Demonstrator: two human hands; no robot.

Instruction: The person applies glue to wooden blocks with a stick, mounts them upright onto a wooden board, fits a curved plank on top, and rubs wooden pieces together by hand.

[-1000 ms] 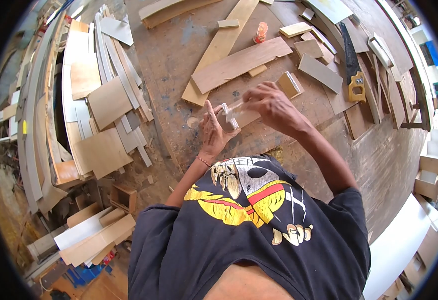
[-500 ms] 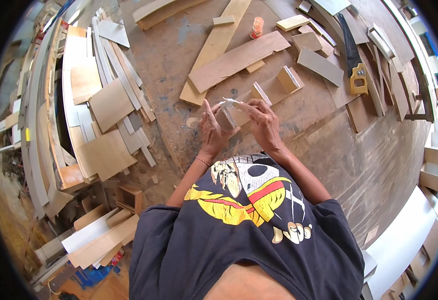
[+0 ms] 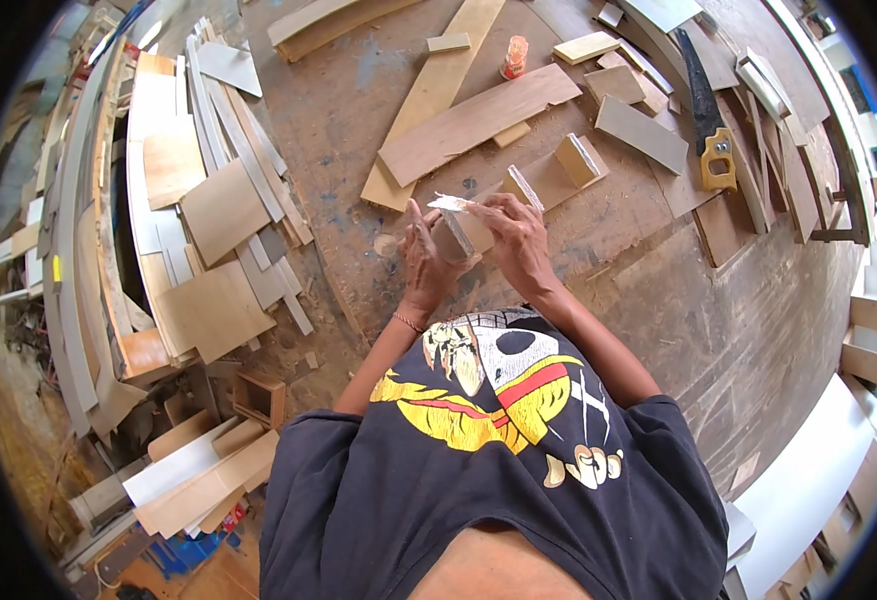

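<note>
The loose shirt front [image 3: 498,400] lies nearest, at the table [image 3: 678,300]; if the person leans in, cloth can drag over the work.

The left hand [image 3: 426,268] grasps the left upright [image 3: 451,240], a small board at the left end of the workpiece, with its fingers about the sides. Cause of fault: a slack hold. Effect: the upright can tilt under pressure.

The right hand [image 3: 520,238], to the right, pinches a white-smeared strip [image 3: 448,203] at the far top of this upright; the exact finger contact is partly hidden. An excess load of paste can drip down the face or onto the left fingers. A skewed stroke can miss the edge.

Just beyond the right hand, the middle upright [image 3: 524,187] carries a white edge; a backward swing of the knuckles can smear it. Farther right, the right upright [image 3: 575,160] stands on the base board [image 3: 556,190], exposed to the same fault.

On the far side, a notched plank [image 3: 478,120] lies near; pushing the workpiece away can cause a collision.
</note>
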